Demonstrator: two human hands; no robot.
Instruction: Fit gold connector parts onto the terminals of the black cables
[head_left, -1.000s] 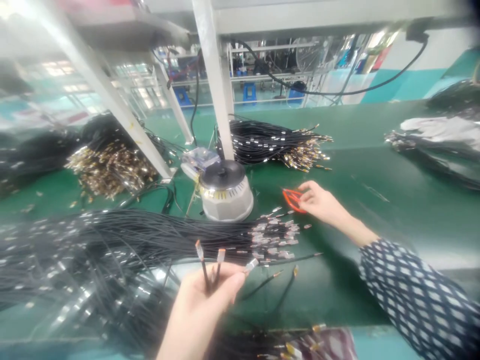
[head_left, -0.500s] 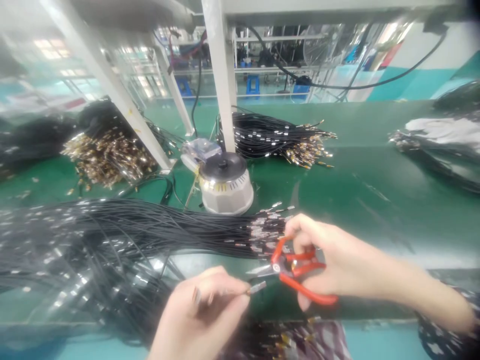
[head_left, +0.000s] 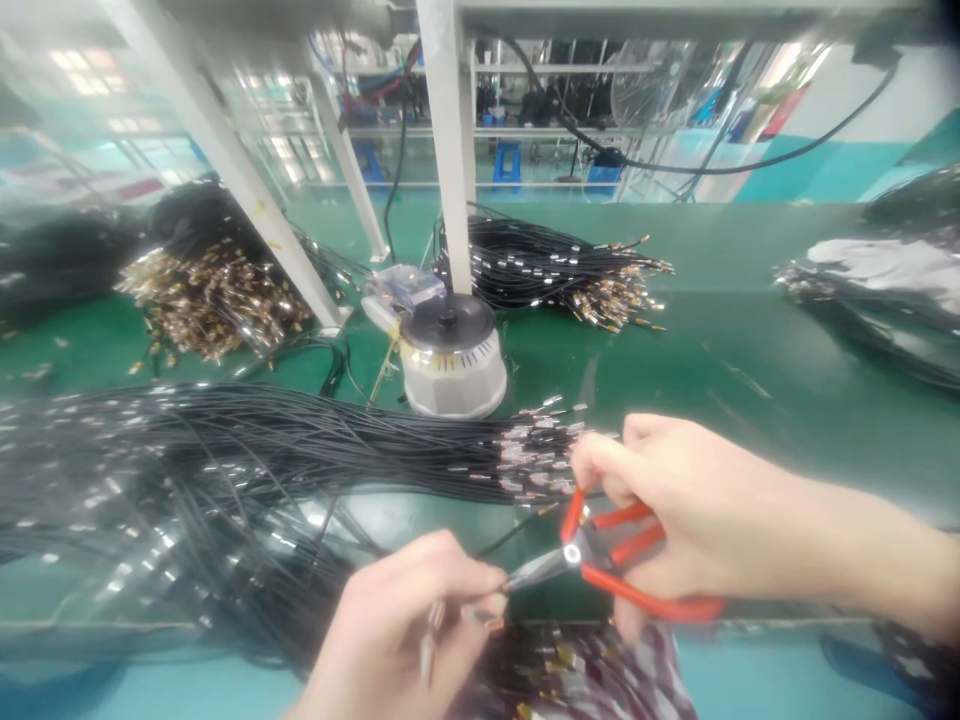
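Low in the middle, my left hand (head_left: 409, 620) is closed, thumb and forefinger pinched together on a thin cable. Silvery cable ends (head_left: 429, 640) poke out between its fingers. My right hand (head_left: 675, 510) is wrapped round red-handled scissors (head_left: 574, 553). The blade tips point left and meet my left fingertips; whether they touch the cable is too blurred to tell. Behind both hands lies a thick bundle of black cables (head_left: 360, 450), its metal-tipped ends close to my right knuckles. More cable ends (head_left: 577, 670) lie below, at the near edge.
A white pot-like device with a black lid (head_left: 454, 355) stands beyond the bundle, beside a white metal post (head_left: 448, 150). Other cable piles lie at the left (head_left: 217, 300), behind the device (head_left: 555, 270) and far right (head_left: 885, 310). The table (head_left: 750, 400) is green.
My right hand and the scissors have shifted slightly right and down, and the blades now reach my left fingertips. The metal tip that stuck out past my left fingertips now sits lower, against the fingers.
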